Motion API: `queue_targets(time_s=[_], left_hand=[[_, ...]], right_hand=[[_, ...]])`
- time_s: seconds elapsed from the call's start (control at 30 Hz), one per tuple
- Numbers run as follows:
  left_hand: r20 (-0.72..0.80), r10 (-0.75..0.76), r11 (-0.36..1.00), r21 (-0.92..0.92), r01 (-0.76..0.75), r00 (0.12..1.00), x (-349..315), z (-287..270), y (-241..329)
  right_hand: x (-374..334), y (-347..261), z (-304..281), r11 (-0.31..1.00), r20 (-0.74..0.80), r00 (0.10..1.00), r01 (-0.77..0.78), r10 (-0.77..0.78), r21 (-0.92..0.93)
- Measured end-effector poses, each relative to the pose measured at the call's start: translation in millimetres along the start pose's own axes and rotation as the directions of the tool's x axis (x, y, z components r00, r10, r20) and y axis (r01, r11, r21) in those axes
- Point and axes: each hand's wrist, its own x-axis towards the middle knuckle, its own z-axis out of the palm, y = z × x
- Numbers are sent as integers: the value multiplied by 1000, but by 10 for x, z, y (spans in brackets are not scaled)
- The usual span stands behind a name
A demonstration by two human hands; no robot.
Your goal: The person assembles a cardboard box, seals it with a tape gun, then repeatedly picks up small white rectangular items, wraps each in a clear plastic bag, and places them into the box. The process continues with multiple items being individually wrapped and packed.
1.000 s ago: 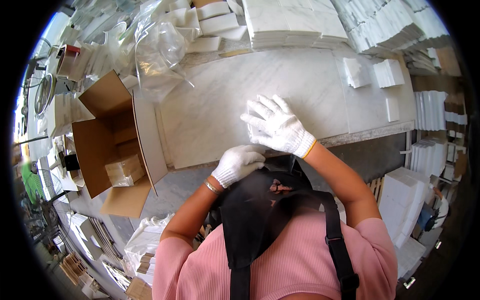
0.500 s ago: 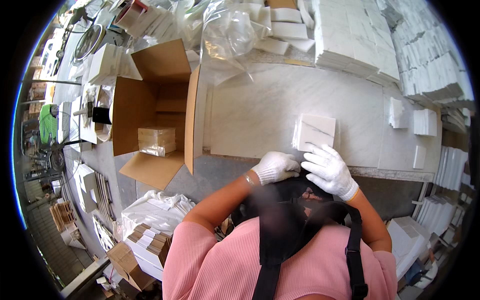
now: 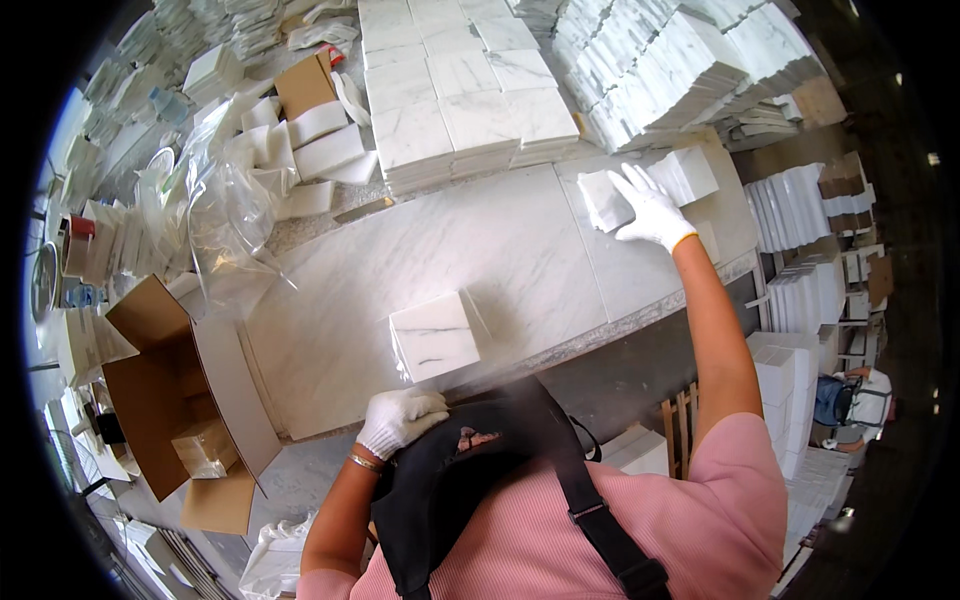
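Note:
My right hand (image 3: 655,212), in a white knit glove, reaches to the far right of the worktable. Its fingers are spread around the near side of a small pile of thin white sheets (image 3: 603,200); whether it touches them is hard to tell. My left hand (image 3: 400,420), also gloved, lies at the table's front edge beside my black apron (image 3: 450,480). Its fingers are curled in, and nothing shows in them. Just beyond it stands a stack of square white marble tiles (image 3: 432,338) with grey veins.
An open cardboard box (image 3: 150,390) with a wrapped pack (image 3: 205,450) inside stands at the left. Clear plastic bags (image 3: 230,210) lie behind it. Marble tile stacks (image 3: 450,100) line the back. Another white block (image 3: 685,175) sits beyond my right hand. A person (image 3: 860,405) is far right.
My right hand has left the tile stack and stretched out to the white sheets at the far right. My view has swung to the right. My left hand stays by the table edge.

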Motion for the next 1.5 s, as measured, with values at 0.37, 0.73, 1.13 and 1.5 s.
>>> queue_targets(time_s=[0.37, 0.73, 1.13, 1.5], left_hand=[[-2, 8, 1000, -17, -8, 1000, -30, -2, -5], [-28, 33, 999, 37, -32, 999, -68, 76, -64], [-51, 53, 997, 52, -50, 997, -186, 190, -234], [-47, 48, 991, 127, -42, 998, -213, 230, -239]], right_hand=[[175, -146, -107, 955, 13, 967, 252, -254, -157], [69, 169, -76, 920, -159, 955, 286, -251, 267], [-391, -1970, -594, 401, -78, 882, 288, -464, 869], [-388, -2976, -82, 767, -26, 786, 610, -618, 200]])
